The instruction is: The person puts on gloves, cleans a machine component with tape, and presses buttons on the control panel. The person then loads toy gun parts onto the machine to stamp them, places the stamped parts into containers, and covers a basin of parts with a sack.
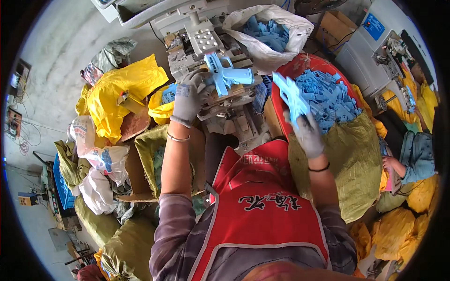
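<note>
My left hand (190, 96), in a grey glove, has its fingers curled on the left side of a light-blue toy pistol (229, 76). That piece is at the bed of a grey metal machine (204, 42), just below its perforated head plate. Dark lettering marks its upper part. My right hand (310, 136), gloved too, grips a second light-blue toy pistol (291, 96), tilted up over the left rim of a red tub (277, 105). Inside the tub lies a heap of blue plastic pieces (323, 96).
Behind the tub, a white sack (229, 21) holds more blue parts. An olive sack (347, 150) drapes over the tub's near side. Left of the machine are yellow bags (115, 100) and a sack-lined cardboard box (140, 175). A co-worker's arm (396, 166) shows at far right.
</note>
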A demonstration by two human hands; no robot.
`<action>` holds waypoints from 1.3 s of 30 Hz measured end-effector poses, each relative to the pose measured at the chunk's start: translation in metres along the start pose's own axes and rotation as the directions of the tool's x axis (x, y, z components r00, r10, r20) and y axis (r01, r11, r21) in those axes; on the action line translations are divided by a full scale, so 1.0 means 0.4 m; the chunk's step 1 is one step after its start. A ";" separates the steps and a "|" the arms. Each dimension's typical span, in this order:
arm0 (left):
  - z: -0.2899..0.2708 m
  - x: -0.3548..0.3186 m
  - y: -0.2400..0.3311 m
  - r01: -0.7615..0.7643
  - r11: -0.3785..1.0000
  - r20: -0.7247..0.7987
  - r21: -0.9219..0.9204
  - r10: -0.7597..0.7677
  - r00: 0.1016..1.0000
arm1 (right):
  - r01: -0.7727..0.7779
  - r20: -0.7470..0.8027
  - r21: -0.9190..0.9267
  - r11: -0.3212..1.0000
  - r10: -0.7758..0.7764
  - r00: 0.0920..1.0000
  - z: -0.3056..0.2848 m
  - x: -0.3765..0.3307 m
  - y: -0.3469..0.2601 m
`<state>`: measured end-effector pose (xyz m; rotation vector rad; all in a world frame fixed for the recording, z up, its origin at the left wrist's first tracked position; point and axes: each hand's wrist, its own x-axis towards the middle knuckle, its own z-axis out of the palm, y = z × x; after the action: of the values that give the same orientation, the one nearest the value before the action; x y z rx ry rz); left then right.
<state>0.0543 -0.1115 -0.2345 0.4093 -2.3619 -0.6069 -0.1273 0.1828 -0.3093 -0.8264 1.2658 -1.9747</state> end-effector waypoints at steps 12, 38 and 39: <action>-0.181 -0.485 -0.148 0.530 0.848 -0.495 -0.007 -0.463 0.735 | 0.703 0.707 -0.662 0.261 -0.095 0.701 0.205 0.396 -0.016; 0.087 -0.419 -0.098 0.526 0.846 0.086 0.092 -0.533 0.842 | -0.027 -0.230 -0.956 -0.291 0.690 0.686 -0.603 0.085 0.320; 0.076 -0.447 -0.098 0.537 0.839 0.069 0.088 -0.543 0.837 | -0.051 -0.218 -0.967 -0.250 0.703 0.677 -0.548 0.108 0.269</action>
<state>0.1708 -0.0574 -0.3686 1.1280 -2.3523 -0.8160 -0.3052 0.2281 -0.4759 -1.1080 2.2259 0.2543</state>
